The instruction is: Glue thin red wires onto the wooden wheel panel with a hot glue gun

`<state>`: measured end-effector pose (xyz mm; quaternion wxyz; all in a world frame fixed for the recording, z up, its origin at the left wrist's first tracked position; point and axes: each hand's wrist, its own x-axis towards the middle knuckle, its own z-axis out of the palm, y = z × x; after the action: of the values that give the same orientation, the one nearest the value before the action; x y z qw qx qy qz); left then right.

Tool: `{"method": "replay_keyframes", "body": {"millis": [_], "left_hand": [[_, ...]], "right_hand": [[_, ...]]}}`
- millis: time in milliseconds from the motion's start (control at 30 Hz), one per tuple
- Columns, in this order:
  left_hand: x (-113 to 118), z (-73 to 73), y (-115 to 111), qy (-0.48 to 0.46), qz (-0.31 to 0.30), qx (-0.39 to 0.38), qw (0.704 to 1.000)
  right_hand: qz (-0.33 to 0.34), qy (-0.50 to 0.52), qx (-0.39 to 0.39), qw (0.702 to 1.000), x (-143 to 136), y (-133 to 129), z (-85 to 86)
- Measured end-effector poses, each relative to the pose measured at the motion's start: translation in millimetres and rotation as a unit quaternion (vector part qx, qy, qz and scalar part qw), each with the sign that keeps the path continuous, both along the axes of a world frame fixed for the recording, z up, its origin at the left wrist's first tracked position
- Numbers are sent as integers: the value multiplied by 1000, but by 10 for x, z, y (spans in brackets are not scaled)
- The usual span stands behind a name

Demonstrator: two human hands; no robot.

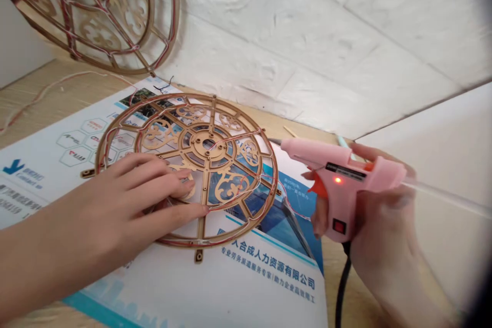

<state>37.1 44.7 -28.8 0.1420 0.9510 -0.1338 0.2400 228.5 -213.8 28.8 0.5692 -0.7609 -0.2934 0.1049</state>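
A round gold openwork frame (205,220) lies flat on a printed paper sheet (269,287), with thin red and white wires (246,192) running along its rings and spokes. My left hand (149,195) rests on the frame's near left part, fingers stretched out, the index fingertip pressing the wire by a spoke. My right hand (388,215) grips a pink hot glue gun (342,200) with a lit red light and an orange trigger. Its nozzle points left, close to the frame's right rim; whether it touches I cannot tell. A clear glue stick (446,197) sticks out of its back.
A second gold frame (146,25) with wires leans against the white wall (292,51) at the back left. A loose wire (42,93) trails over the wooden table (23,87) at left. The glue gun's black cord (340,292) hangs down toward the front. A small stick (290,131) lies near the wall.
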Motion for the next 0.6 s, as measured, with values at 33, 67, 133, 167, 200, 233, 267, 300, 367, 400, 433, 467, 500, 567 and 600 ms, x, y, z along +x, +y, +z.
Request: {"method": "replay_keyframes", "body": {"millis": [33, 67, 133, 167, 200, 233, 267, 300, 367, 400, 433, 467, 500, 567, 600], "left_hand": [[9, 15, -14, 4, 0, -3, 1000], [16, 26, -26, 0, -3, -4, 1000], [21, 38, -43, -4, -7, -2, 1000], [20, 40, -49, -9, -10, 0, 1000], [15, 43, -53, -7, -7, 0, 1000], [9, 47, -57, -3, 0, -1, 1000], [3, 54, -61, 0, 8, -3, 1000], [-3, 62, -65, 2, 12, -4, 1000], [-11, 81, -70, 3, 16, -1, 1000], [-12, 87, -70, 4, 16, 1, 1000], [-11, 91, -68, 3, 15, 3, 1000], [-8, 90, -65, 2, 16, 4, 1000], [-4, 87, -62, 0, 16, 5, 1000], [5, 75, -55, -5, 11, 5, 1000], [8, 69, -53, -7, 8, 4, 1000]], "right_hand": [[-8, -4, 19, 1000, 7, -13, -4], [-17, -10, 32, 999, 11, -21, -5], [-36, -13, 44, 998, 9, -21, 9], [-40, -9, 45, 998, 4, -15, 24], [-42, -4, 45, 998, -3, -7, 45], [-39, 4, 43, 998, -10, 0, 69], [-38, 11, 43, 998, -17, 5, 94], [-40, 17, 44, 998, -22, 8, 118], [-49, 33, 48, 997, -29, 12, 155], [-57, 44, 53, 996, -31, 13, 167], [-65, 57, 60, 994, -31, 16, 174], [-72, 69, 66, 993, -32, 19, 177], [-77, 79, 73, 991, -33, 23, 177], [-83, 89, 87, 989, -35, 33, 175], [-81, 92, 90, 988, -35, 36, 173]]}}
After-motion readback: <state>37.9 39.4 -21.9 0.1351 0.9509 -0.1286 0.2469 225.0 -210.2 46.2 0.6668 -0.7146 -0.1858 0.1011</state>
